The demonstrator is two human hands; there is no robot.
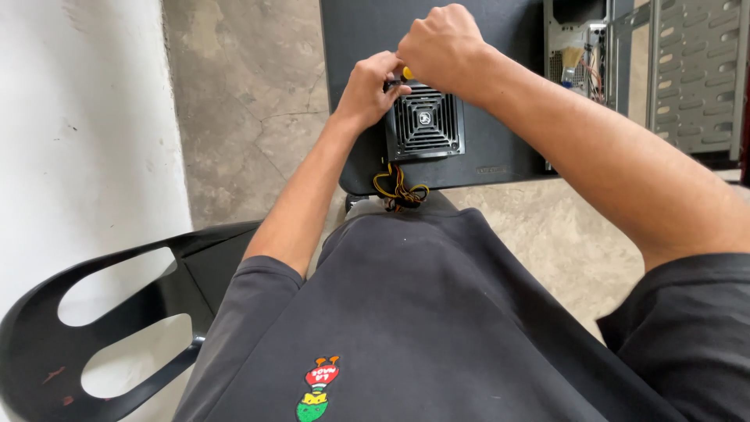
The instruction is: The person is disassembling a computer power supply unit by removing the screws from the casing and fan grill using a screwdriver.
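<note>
Fingers (pixel 388 84) atop power supply (pixel 424 123)

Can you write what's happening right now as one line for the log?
left hand: steadies black power supply | right hand: grips yellow-handled tool at its top edge | wire bundle: hangs off black table

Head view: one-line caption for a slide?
Both hands, left hand and right hand, work at a black power supply on a dark table.

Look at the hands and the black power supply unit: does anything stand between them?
Nothing visible does. The left hand rests directly on the power supply unit at its far left corner. The right hand grips a yellow-handled tool over the unit's far edge; the tip is hidden.
</note>
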